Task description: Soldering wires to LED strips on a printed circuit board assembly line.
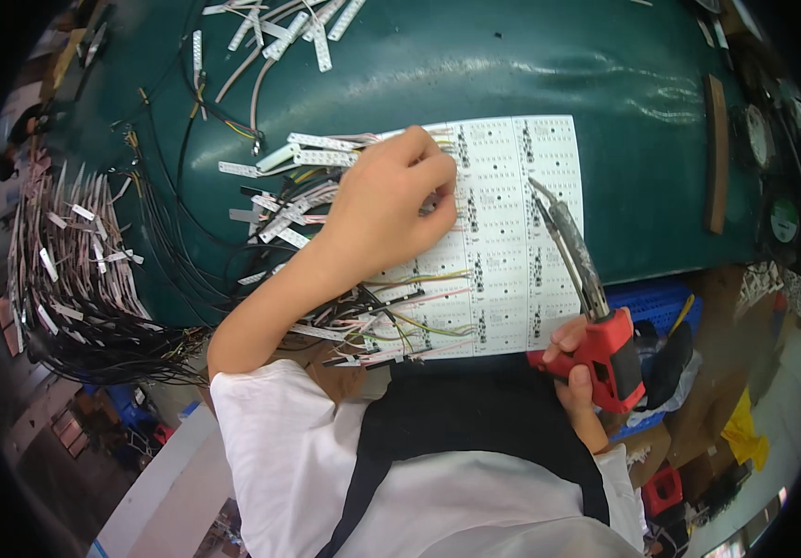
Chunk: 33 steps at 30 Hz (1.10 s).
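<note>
A large white circuit board panel (558, 149) with rows of small parts lies on the green table. My left hand (391, 200) rests over its left part, thumb and fingertips pinched together. What they hold, if anything, is hidden. Thin coloured wires (433, 276) run onto the panel below that hand, some ending at its rows of parts. My right hand (572, 367) is closed round the red and black handle of a soldering gun (616, 358) at the panel's lower right corner. The gun's long tip points up and left over the panel's right column.
White LED strips on cables (321, 153) lie left of the panel, with more strips (321, 42) at the far edge. A thick bundle of black cables (93, 344) hangs at the left. A wooden bar (716, 153) lies at the right; a blue crate (656, 302) stands below the table edge.
</note>
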Each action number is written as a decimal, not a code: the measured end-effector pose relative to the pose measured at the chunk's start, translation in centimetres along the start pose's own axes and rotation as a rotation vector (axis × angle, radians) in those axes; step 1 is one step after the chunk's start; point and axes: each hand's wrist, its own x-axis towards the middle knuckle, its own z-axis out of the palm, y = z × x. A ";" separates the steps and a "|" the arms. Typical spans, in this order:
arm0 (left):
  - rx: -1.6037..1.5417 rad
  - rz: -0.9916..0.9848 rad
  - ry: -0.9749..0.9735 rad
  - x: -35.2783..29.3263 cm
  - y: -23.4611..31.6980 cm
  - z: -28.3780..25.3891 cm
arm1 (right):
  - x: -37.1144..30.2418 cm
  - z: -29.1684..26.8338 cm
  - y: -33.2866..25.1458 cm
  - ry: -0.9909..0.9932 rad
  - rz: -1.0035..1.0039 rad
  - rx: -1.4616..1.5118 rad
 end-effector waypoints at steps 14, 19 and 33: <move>0.368 -0.097 0.433 14.0 -9.9 -5.8 | 3.1 0.0 0.7 -0.036 -0.167 0.100; 0.486 -0.233 0.428 17.8 -12.0 -4.5 | 2.6 -0.6 0.7 -0.058 -0.155 0.087; -0.112 -0.173 -0.009 -0.9 1.5 -2.4 | 2.0 -0.5 -0.4 -0.113 -0.109 0.016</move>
